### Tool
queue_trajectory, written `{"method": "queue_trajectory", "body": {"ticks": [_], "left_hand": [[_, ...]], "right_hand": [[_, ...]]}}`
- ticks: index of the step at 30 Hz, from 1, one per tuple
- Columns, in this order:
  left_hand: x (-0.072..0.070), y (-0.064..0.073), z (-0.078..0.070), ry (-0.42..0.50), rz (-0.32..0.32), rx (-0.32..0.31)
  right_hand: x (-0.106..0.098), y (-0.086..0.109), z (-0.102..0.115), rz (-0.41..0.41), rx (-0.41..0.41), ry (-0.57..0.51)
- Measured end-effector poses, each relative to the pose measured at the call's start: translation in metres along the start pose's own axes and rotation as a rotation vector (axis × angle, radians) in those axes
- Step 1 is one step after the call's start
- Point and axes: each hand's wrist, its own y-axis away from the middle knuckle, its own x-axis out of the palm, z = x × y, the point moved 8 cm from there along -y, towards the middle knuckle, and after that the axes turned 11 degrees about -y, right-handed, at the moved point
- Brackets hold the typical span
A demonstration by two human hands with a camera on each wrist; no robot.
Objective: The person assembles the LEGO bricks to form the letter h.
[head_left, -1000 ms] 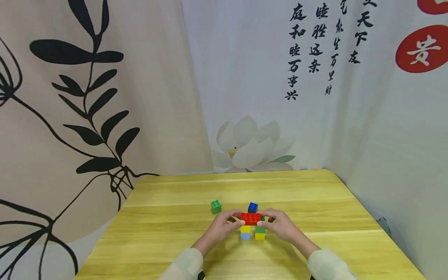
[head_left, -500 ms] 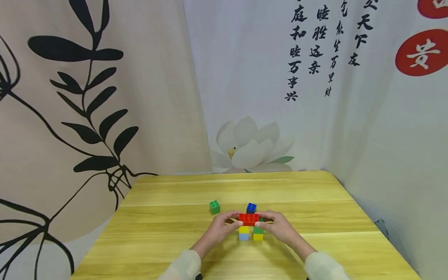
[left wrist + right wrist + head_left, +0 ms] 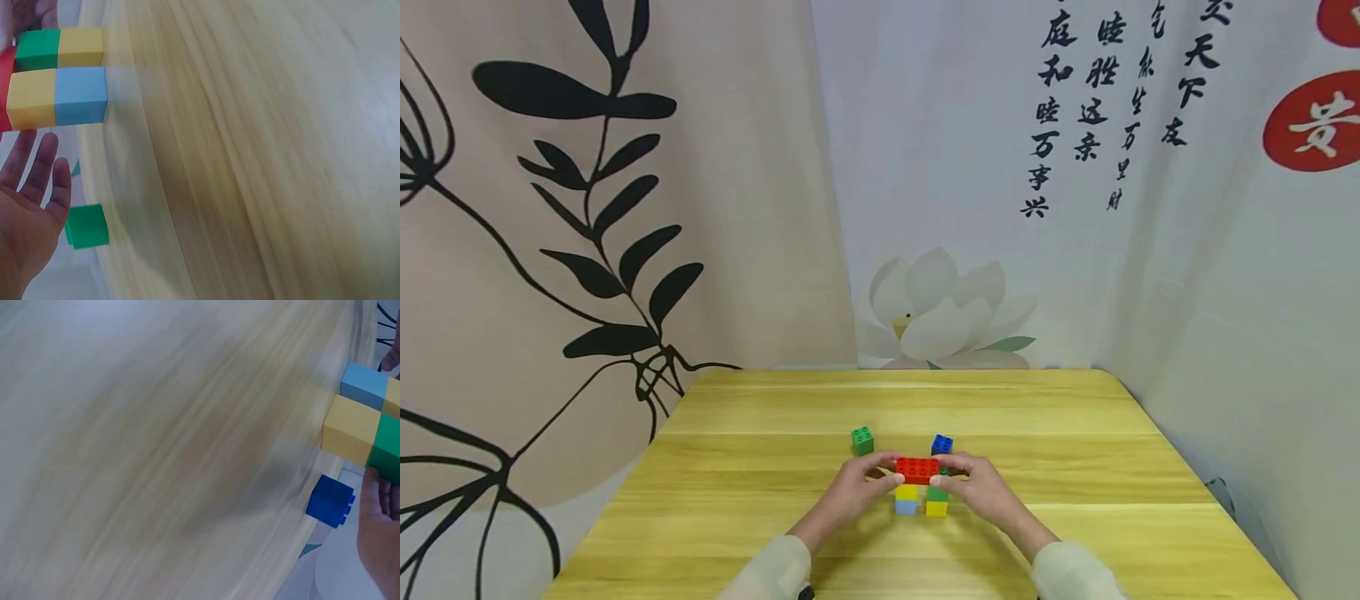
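Far-side lane between green block and blue block leads to red brick. Side access blocked by left hand and right hand. Near side passable over table.

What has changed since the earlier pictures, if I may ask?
The left hand and right hand have moved the red brick, with the yellow-and-light-blue column and green-and-yellow column beneath it, toward the person's left. Nothing was newly gripped or released. The lone green cube and dark blue cube stayed put.
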Motion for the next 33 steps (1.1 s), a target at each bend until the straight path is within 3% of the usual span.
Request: {"method": "queue_trajectory", "body": {"ticks": [11,20,33], "left_hand": [[-0.017,0.008,0.017,0.005,-0.004,0.024],[-0.026,0.011,0.024,0.028,-0.018,0.001],[-0.028,0.015,0.034,0.161,-0.064,-0.045]], "right_hand": [[0.022,-0.01,0.001,-0.001,0.001,-0.03],[0.034,-0.015,0.004,-0.008,0.001,-0.036],[0.045,-0.017,0.01,-0.016,-0.027,-0.026]]}}
